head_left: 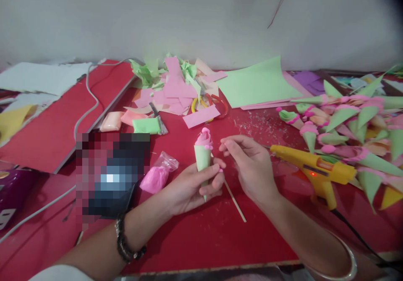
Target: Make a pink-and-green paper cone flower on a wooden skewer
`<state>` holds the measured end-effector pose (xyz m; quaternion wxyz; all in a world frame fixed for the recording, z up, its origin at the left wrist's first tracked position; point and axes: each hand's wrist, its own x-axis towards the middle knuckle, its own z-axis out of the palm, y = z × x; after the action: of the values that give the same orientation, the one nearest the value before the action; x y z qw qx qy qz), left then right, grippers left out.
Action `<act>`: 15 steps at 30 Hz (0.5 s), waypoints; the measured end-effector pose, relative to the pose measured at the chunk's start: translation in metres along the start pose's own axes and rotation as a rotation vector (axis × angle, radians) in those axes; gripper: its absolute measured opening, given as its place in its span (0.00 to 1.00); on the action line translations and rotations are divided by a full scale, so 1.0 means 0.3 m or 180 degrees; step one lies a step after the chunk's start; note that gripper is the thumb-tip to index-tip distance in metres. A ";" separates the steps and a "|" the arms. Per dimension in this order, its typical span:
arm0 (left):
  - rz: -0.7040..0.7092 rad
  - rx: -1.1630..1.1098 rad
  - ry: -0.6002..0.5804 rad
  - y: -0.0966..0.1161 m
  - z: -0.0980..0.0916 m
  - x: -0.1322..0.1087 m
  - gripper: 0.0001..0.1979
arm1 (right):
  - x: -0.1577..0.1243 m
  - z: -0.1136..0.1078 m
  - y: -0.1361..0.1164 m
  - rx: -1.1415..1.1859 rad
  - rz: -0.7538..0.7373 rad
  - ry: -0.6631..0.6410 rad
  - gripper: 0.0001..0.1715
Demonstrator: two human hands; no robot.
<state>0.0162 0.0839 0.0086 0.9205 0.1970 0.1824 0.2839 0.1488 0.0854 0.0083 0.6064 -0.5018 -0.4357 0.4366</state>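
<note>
My left hand [192, 186] is wrapped round a pale green paper cone [202, 157], held upright with its tip pointing down. A pink clay swirl [204, 137] fills the top of the cone, and small pink balls sit along its rim. Near my left thumb tip shows a tiny pink bit of clay [221, 170]. Just to the right of the cone, my right hand [252, 167] is raised with thumb and forefinger pinched together; whatever lies between them is too small to make out. A bag of bright pink clay [156, 176] rests beside my left wrist.
A yellow glue gun [315, 172], its red light lit, lies right of my right hand. Behind it are piled finished cones [343, 121]. A thin stick [234, 201] lies below my hands. Paper scraps [176, 83], scissors [224, 106] and green sheets [258, 81] are at the back.
</note>
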 end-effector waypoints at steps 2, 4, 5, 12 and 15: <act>-0.0063 -0.0003 -0.0060 0.000 0.001 -0.002 0.03 | 0.005 -0.002 0.008 0.0136 0.0045 0.0010 0.04; -0.0148 0.0018 -0.0109 -0.001 0.002 -0.004 0.04 | 0.010 -0.003 0.014 0.0251 0.0165 0.0011 0.04; -0.0186 0.0030 -0.0133 -0.001 0.002 -0.005 0.05 | 0.011 -0.003 0.015 0.0289 0.0241 0.0003 0.04; -0.0352 0.0046 -0.0233 -0.011 -0.008 -0.011 0.08 | 0.014 0.002 0.011 0.0695 0.0649 -0.0420 0.04; -0.0443 0.0061 -0.0265 -0.011 -0.011 -0.013 0.09 | 0.013 0.005 0.004 0.0987 0.0883 -0.0672 0.06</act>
<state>0.0131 0.0800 0.0052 0.9429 0.2042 0.1599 0.2090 0.1480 0.0895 0.0078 0.5614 -0.4093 -0.3514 0.6276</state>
